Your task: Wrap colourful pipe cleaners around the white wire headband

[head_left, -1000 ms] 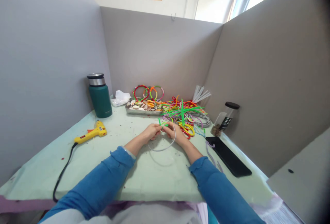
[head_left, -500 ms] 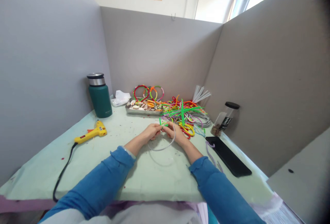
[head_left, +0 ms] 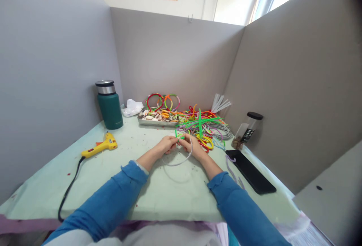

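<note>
Pinching green stem (head_left: 182,137) at hoop (head_left: 181,163): left hand (head_left: 167,144), right hand (head_left: 189,143), both grips closed on it. Best done with hoop steady, turns snug.

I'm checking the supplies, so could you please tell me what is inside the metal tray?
The metal tray holds heaped seashells, some of them whitish. They cover its floor, so anything lying beneath them cannot be seen.
</note>
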Demonstrator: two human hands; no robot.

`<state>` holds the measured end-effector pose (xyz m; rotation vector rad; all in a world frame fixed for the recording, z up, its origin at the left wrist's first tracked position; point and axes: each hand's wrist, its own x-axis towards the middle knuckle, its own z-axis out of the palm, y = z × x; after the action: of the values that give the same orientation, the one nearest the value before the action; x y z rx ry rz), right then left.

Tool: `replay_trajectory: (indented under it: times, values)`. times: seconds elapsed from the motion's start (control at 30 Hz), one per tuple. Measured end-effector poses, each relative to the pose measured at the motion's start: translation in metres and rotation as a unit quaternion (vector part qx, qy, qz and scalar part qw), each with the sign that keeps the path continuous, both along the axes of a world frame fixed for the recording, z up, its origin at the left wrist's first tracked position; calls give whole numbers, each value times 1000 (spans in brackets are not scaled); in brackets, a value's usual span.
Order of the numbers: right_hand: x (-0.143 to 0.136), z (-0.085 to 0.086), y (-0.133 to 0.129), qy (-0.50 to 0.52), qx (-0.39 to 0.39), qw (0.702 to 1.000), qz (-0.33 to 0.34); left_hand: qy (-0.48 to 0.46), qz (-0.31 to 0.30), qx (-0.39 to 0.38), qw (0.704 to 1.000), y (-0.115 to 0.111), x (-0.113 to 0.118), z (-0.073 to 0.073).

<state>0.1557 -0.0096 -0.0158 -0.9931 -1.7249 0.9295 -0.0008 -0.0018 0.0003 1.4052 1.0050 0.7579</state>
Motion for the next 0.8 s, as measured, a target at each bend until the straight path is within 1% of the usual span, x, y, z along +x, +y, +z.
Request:
replay_trajectory:
  times: [0.17, 0.33, 0.6, 0.7, 0.8]
  values:
    - [0, 0, -1, 17, -16, 1000, 16, -1, 2, -3, 1000, 0, 0, 1]
    - [-1, 0, -1, 26, -36, 999, 15, -7, 2, -6, 1000, 1, 0, 0]
    - [1, -3, 1, 22, -32, 999, 19, -9, -3, 1, 1000, 3, -1, -2]
    - [0, -2, 1, 19, -29, 999, 17, -10, -11, 2, 1000, 3, -1, -2]
    - [-1, 0, -1, 25, -42, 999, 17, -6, -19, 0, 1000, 2, -1, 0]
